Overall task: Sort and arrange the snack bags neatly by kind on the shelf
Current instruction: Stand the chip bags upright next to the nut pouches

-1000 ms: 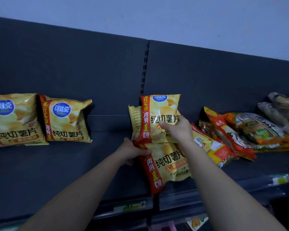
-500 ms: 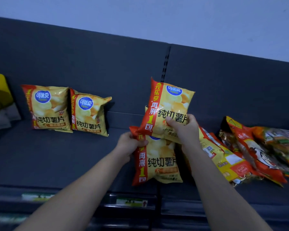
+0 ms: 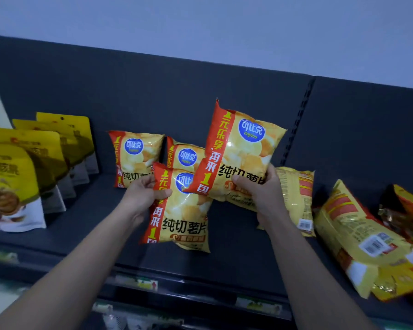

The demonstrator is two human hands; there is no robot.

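My left hand [image 3: 142, 195] grips the upper left edge of a yellow-and-red potato chip bag [image 3: 181, 217], which hangs above the dark shelf [image 3: 236, 246]. My right hand [image 3: 260, 189] grips the bottom of a second, same-kind chip bag [image 3: 241, 151], held higher and tilted right; another bag seems pressed behind it. Two matching chip bags [image 3: 135, 158] [image 3: 185, 156] stand upright against the shelf's back panel, just behind the held ones.
Several yellow-and-white standing pouches [image 3: 17, 182] line the shelf's left end. At the right lie yellow bags back side up [image 3: 298, 198] [image 3: 358, 236] and a heap of orange and brown packs [image 3: 410, 210]. Price tags run along the shelf's front rail [image 3: 138, 282].
Both hands have carried their chip bags leftward along the shelf, close to the two standing chip bags. The view has swung left, so the standing pouches have come into sight.
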